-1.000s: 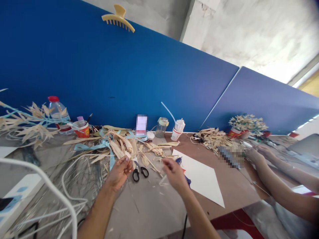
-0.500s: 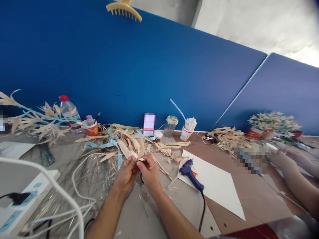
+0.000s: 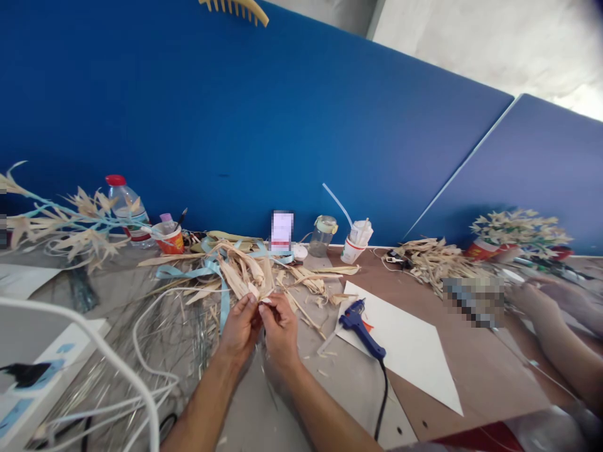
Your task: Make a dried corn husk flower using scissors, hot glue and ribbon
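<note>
My left hand (image 3: 240, 328) and my right hand (image 3: 279, 327) meet at the middle of the table, fingertips pinched together on a small piece of dried husk (image 3: 260, 295). Just beyond them lies a pile of dried husk strips (image 3: 245, 270) tangled with a light blue ribbon (image 3: 188, 274). A blue glue gun (image 3: 360, 328) rests to the right of my right hand, partly on a white sheet of paper (image 3: 405, 351). The scissors seen earlier are hidden under my hands.
White cables (image 3: 141, 364) loop at the left. A water bottle (image 3: 123, 204), an orange cup (image 3: 170, 240), a jar (image 3: 323, 235) and a paper cup with a straw (image 3: 354, 242) line the blue partition. Another person's hands (image 3: 541, 301) work at right, by a husk-flower pot (image 3: 513, 233).
My right hand came left from the glue gun and joined my left hand on the husk piece; the view shifted slightly left and up. The glue gun now lies uncovered.
</note>
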### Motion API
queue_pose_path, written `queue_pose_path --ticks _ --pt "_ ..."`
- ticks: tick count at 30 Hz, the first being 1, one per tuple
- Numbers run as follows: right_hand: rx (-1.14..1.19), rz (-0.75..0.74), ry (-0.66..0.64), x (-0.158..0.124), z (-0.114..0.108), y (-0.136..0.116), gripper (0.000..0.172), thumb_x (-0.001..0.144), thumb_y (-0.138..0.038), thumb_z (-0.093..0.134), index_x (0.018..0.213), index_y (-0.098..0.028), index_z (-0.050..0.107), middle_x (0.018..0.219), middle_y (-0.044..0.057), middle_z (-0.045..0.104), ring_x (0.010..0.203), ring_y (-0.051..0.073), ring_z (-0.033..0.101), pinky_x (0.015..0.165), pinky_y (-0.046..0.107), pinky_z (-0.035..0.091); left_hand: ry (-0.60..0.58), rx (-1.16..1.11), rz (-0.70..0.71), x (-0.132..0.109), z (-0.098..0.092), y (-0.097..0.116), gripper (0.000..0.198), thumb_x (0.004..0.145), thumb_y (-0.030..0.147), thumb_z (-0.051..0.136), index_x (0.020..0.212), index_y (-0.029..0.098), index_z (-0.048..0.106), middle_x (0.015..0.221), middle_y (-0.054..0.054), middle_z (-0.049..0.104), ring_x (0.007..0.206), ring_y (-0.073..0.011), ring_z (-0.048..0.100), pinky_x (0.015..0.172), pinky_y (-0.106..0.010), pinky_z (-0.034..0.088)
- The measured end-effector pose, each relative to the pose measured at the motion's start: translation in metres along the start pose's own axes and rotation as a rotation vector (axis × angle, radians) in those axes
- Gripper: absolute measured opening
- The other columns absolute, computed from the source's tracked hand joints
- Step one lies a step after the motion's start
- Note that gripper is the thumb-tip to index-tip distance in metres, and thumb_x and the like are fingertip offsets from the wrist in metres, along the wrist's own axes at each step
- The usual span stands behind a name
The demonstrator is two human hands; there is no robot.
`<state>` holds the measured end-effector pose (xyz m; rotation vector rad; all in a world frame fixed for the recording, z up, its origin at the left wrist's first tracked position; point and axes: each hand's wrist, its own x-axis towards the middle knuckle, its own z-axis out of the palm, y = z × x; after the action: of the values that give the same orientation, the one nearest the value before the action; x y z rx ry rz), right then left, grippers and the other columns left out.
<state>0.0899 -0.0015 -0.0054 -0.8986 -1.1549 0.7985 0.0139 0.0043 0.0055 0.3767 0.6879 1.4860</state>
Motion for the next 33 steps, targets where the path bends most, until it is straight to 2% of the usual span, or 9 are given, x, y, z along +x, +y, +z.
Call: queue_pose_path --ticks 5,8,11,13,16,19,28,33 --pt "0.029 0.011 0.002 0.000 0.000 0.003 0.012 0.075 -0.017 0.061 0.077 -0.021 0.072 0.089 0.005 0.067 0.089 0.019 0.060 0.085 0.033 0.047 0.023 0.008 0.052 0.000 0.000 -0.002 0.031 0.053 0.030 0.087 0.066 0.015 0.063 0.060 0.003 0.064 0.055 -0.0092 0.059 0.053 -0.019 0.047" --pt "0.134 0.130 -0.038 0.001 0.000 0.005 0.016 0.075 -0.020 0.061 0.085 -0.021 0.074 0.093 0.005 0.069 0.090 0.019 0.062 0.087 0.035 0.048 0.055 -0.015 0.069 0.000 0.001 0.000 0.034 0.051 0.032 0.088 0.067 0.015 0.063 0.061 0.002 0.065 0.054 -0.0090 0.059 0.053 -0.018 0.047" --pt "0.322 0.292 -0.039 0.002 -0.001 0.006 0.027 0.073 -0.023 0.065 0.099 -0.023 0.071 0.094 0.003 0.070 0.087 0.018 0.064 0.086 0.036 0.050 0.065 -0.040 0.089 0.000 0.002 0.002 0.033 0.053 0.030 0.088 0.066 0.015 0.061 0.055 0.005 0.060 0.049 -0.0067 0.055 0.050 -0.016 0.045" --pt "0.381 0.337 -0.036 0.003 -0.001 0.006 0.028 0.071 -0.024 0.067 0.099 -0.024 0.070 0.092 0.003 0.070 0.085 0.017 0.064 0.085 0.035 0.050 0.072 -0.042 0.092 -0.001 0.003 0.003 0.033 0.052 0.029 0.088 0.065 0.015 0.061 0.053 0.005 0.059 0.048 -0.0063 0.053 0.049 -0.016 0.045" --pt "0.325 0.290 -0.040 0.003 -0.001 0.004 0.016 0.070 -0.022 0.067 0.086 -0.022 0.072 0.091 0.003 0.068 0.086 0.017 0.063 0.085 0.033 0.049 0.092 -0.007 0.079 -0.002 0.006 0.003 0.036 0.047 0.030 0.090 0.066 0.015 0.062 0.058 0.003 0.063 0.052 -0.0087 0.057 0.051 -0.018 0.046" --pt "0.280 0.232 -0.037 0.003 -0.001 0.003 0.014 0.069 -0.018 0.065 0.079 -0.022 0.073 0.089 0.003 0.066 0.087 0.018 0.061 0.085 0.033 0.049 0.107 0.020 0.079 -0.003 0.008 0.002 0.039 0.045 0.032 0.090 0.065 0.015 0.061 0.057 0.003 0.064 0.052 -0.0094 0.058 0.051 -0.019 0.046" --pt "0.259 0.225 -0.061 0.001 -0.002 0.000 0.015 0.068 -0.018 0.064 0.079 -0.021 0.074 0.088 0.003 0.067 0.086 0.018 0.060 0.084 0.031 0.049 0.094 0.097 0.152 0.002 0.001 -0.006 0.033 0.057 0.036 0.083 0.071 0.016 0.061 0.061 0.004 0.063 0.055 -0.0095 0.057 0.054 -0.020 0.045" --pt "0.329 0.300 -0.015 0.000 0.001 0.001 0.013 0.068 -0.021 0.065 0.079 -0.022 0.072 0.084 0.002 0.069 0.079 0.016 0.061 0.077 0.030 0.051 0.066 0.095 0.169 0.000 0.001 -0.007 0.029 0.060 0.034 0.081 0.070 0.016 0.060 0.061 0.004 0.061 0.055 -0.0092 0.055 0.055 -0.020 0.044"
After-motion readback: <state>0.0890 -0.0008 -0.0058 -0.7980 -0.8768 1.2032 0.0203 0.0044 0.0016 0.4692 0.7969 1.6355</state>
